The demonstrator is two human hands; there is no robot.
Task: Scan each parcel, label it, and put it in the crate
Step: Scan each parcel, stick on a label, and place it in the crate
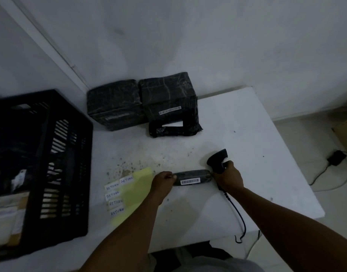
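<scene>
A small black-wrapped parcel with a white barcode sticker lies on the white table. My left hand grips its left end. My right hand holds a black barcode scanner by the handle, just right of the parcel, its coiled cable trailing toward me. A yellow sheet with several white "RETURN" labels lies left of my left hand. The black slatted crate stands at the left with labelled parcels inside.
At the table's back stand two black-wrapped boxes with barcodes, and a flat black parcel lies in front of them. A wall rises behind. A power adapter and cable lie on the floor at the right.
</scene>
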